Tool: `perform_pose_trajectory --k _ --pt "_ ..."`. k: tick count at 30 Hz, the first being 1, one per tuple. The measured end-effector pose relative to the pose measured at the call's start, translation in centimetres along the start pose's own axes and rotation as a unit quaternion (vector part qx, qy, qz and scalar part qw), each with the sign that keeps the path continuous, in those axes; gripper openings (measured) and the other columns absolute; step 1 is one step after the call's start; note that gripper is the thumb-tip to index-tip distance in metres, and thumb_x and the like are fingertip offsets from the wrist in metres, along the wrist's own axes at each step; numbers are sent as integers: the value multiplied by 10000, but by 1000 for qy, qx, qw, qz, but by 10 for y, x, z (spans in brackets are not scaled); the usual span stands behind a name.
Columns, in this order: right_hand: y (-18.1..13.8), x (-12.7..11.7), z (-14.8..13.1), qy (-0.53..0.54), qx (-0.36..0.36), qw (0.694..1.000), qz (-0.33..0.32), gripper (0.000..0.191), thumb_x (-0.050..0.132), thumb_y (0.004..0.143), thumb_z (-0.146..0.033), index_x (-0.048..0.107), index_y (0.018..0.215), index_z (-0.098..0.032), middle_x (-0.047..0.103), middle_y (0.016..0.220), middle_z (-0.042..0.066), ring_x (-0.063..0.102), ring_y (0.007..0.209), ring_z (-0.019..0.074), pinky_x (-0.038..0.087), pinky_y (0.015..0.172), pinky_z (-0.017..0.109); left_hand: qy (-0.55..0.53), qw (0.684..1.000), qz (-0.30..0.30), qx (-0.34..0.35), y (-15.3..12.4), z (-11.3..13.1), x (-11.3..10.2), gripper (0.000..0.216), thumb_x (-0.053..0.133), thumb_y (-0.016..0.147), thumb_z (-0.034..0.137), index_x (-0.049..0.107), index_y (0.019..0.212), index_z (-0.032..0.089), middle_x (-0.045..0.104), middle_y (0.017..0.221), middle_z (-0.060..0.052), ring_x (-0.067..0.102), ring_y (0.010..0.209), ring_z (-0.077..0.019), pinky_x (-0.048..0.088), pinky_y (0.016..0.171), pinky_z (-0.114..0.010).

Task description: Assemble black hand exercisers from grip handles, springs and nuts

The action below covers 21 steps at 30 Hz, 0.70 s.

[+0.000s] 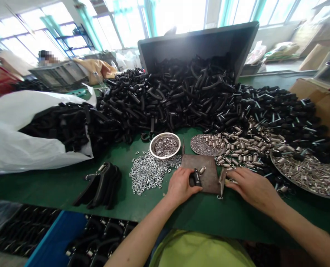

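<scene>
My left hand (181,185) is closed around a short black part (197,177), held on the left side of a brown metal plate (208,172). A coil spring (202,170) shows beside that part, over the plate. At the plate's right edge, my right hand (250,187) is closed around what looks like a small hammer (222,182); its narrow metal head points across the plate's edge, and the fingers mostly hide its handle. A thin metal spike (183,146) stands behind the plate's left corner.
Loose nuts (147,172) lie left of the plate, below a metal bowl (151,146) of small parts. Springs (243,146) and a tray (281,176) of pins are to the right. Black parts (165,96) heap up behind. Black clips (104,185) stand at left. A person (46,59) is far back.
</scene>
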State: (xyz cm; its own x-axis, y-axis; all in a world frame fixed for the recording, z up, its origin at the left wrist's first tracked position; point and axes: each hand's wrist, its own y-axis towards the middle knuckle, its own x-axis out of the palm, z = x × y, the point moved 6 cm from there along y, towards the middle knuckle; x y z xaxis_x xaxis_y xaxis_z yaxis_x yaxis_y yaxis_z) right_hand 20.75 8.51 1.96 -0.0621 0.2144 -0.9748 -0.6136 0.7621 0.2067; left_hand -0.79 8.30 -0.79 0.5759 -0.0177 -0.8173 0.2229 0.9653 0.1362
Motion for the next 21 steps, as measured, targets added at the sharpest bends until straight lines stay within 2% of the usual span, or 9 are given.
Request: perform_pose_trajectory --k 3,6,8,10,13,15,17,19,21 --pt "-54 22 22 -12 94 994 -46 244 530 826 -426 587 910 -205 618 844 72 578 740 230 441 594 324 9 1000 7 -8 2 -1 -1 569 759 583 480 595 1053 204 607 1000 -68 525 988 -254 410 862 -373" --pt "-78 34 30 1 149 988 -41 238 441 872 -374 583 929 -191 643 835 88 610 741 244 478 634 360 20 1000 1 -12 4 -1 -2 584 760 565 507 612 1048 213 601 999 -65 524 979 -254 412 841 -364" --pt "-71 25 28 39 170 984 -27 285 388 894 -374 577 1010 -196 669 904 93 639 751 250 497 621 367 29 999 -5 -13 4 0 -2 584 757 561 517 618 1045 220 601 993 -60 525 976 -252 412 829 -356" --pt "-52 1 18 107 174 979 3 335 351 907 -384 544 1131 -228 677 1009 81 662 797 249 519 633 363 34 999 -6 -14 5 1 -3 588 756 558 522 620 1042 219 601 992 -57 523 980 -253 412 822 -351" --pt "-19 -36 0 223 172 956 83 402 314 921 -346 442 1291 -257 656 1117 72 658 911 234 529 748 354 30 999 -1 -19 4 1 -3 595 760 555 516 617 1048 216 598 1001 -57 520 989 -252 410 825 -351" --pt "-5 -44 -11 260 165 944 115 433 306 921 -310 407 1335 -233 641 1152 89 646 961 231 526 784 347 23 999 -1 -24 4 0 -3 596 765 553 507 617 1053 218 596 1007 -58 520 987 -250 407 833 -355" --pt "4 -33 -21 254 139 954 76 425 321 914 -286 444 1316 -221 647 1145 93 658 935 236 539 751 349 14 1000 -2 -25 4 0 -2 589 771 549 495 619 1046 217 598 1006 -59 519 985 -252 404 836 -359" --pt "7 -17 -28 224 119 967 -2 399 350 906 -287 498 1272 -233 673 1096 78 682 846 244 553 687 364 9 1000 0 -27 4 -1 -2 576 776 544 489 624 1027 214 598 1004 -59 516 985 -255 403 834 -362" --pt "8 -15 -28 206 121 971 -20 390 363 905 -295 507 1264 -249 679 1084 64 687 823 242 556 683 373 12 1000 3 -28 4 -2 -1 577 776 540 492 623 1019 211 595 1015 -61 514 988 -257 403 834 -364"
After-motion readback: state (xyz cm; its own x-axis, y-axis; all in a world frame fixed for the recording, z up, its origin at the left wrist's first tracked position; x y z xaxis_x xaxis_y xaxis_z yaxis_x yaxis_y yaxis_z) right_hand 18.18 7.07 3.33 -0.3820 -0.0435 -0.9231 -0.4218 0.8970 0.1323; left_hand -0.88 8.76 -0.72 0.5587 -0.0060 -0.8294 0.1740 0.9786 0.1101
